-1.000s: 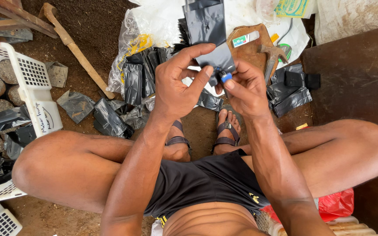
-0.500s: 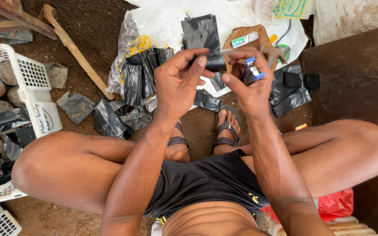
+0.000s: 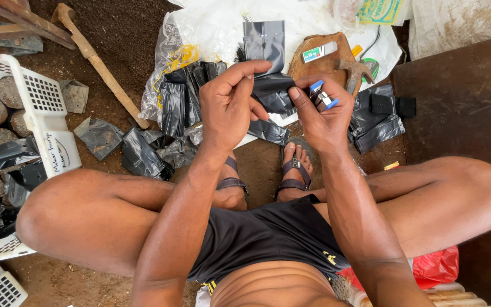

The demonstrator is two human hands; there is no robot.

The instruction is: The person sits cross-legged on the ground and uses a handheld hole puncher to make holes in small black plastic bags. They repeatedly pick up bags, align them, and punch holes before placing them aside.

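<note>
Left hand [image 3: 228,105] pinching black plastic bag [image 3: 273,92], now pulled closer; right hand [image 3: 320,111] at 3 o'clock gripping small blue-capped stapler [image 3: 320,96].

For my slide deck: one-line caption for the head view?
Seated person's left hand and right hand hold a black plastic bag; right also grips a small blue-and-silver tool.

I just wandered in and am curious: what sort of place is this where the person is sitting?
Probably an outdoor plant-nursery work spot on bare dirt ground: small black plastic bags lie heaped, a white plastic crate holds soil-filled bags, and a wooden-handled tool lies nearby.
</note>
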